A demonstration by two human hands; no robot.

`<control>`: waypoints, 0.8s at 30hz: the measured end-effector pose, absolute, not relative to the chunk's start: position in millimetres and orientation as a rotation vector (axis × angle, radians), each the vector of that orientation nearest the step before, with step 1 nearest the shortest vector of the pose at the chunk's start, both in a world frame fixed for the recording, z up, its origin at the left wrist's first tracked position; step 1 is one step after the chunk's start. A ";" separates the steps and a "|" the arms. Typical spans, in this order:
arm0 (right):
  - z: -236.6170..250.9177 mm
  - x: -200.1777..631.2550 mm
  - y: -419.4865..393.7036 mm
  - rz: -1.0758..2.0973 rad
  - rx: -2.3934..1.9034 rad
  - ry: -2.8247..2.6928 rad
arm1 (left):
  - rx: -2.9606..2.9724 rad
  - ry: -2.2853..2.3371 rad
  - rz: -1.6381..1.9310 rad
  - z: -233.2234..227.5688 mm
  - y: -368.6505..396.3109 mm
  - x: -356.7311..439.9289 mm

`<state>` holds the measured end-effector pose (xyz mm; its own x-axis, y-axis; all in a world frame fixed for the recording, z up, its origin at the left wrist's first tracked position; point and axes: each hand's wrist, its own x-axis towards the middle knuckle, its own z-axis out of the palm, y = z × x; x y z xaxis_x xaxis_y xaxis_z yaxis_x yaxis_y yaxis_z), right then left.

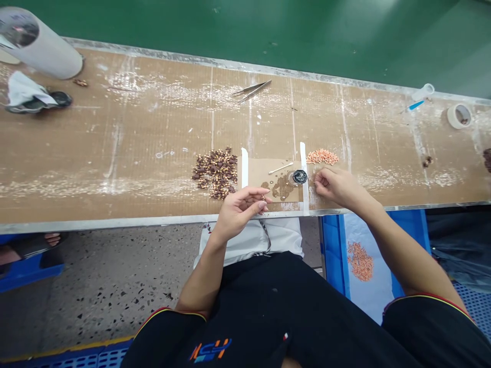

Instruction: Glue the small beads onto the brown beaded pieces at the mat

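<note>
My left hand (242, 208) is at the table's front edge, thumb and fingers pinching a small brown-and-gold piece (264, 198). Beside it lies a pile of similar brown-and-gold pieces (215, 171). My right hand (339, 188) rests low over the table with its fingers closed together; what they hold, if anything, is hidden. Just beyond it is a heap of small orange pieces (322, 156). Between my hands, a small round pot of black stuff (299, 177) and a cotton swab (281, 168) sit on a stained cardboard sheet (257, 176) taped down with white strips.
Tweezers (253, 91) lie farther back on the cardboard-covered table. A blue-handled tool (416, 105) and a tape roll (459, 116) are at the right. A large white cylinder (49, 48) lies at the far left. Below the table, a blue crate (337, 250) holds more orange pieces (360, 261).
</note>
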<state>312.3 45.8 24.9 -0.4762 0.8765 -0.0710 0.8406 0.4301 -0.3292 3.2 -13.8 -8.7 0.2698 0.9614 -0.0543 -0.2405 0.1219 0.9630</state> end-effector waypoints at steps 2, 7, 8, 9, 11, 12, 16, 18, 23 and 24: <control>26.2 313.0 46.0 0.519 -1.541 -2.553 | 1.065 0.864 1.072 -9.1 -13.9 3.3; 34.2 312.8 44.9 0.695 -1.552 -2.415 | 1.043 0.853 1.076 -10.1 -13.4 3.0; 37.2 311.1 44.4 0.707 -1.549 -2.380 | 1.039 0.854 1.072 -10.2 -13.2 3.0; 40.6 308.5 43.8 0.705 -1.543 -2.347 | 1.034 0.853 1.068 -10.1 -13.0 3.0; 48.1 300.8 42.2 0.674 -1.524 -2.301 | 1.025 0.845 1.067 -9.8 -12.7 3.1; 51.9 295.9 41.4 0.649 -1.514 -2.291 | 1.019 0.836 1.071 -9.4 -12.6 3.3; 62.3 275.1 40.4 0.551 -1.461 -2.331 | 0.998 0.808 1.099 -7.4 -12.6 3.9; 63.1 268.0 41.5 0.520 -1.427 -2.365 | 0.994 0.812 1.102 -7.1 -12.9 4.0; 57.9 263.3 43.6 0.467 -1.424 -2.417 | 0.969 0.800 1.078 -9.3 -14.2 4.2; 56.8 263.4 43.4 0.456 -1.430 -2.421 | 0.960 0.790 1.079 -9.9 -14.4 4.3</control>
<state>263.4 43.4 56.8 -0.4637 0.8815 0.0886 0.7890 0.4564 -0.4114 4.3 -14.4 -9.9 0.2907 0.9544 -0.0675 -0.3524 0.1724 0.9198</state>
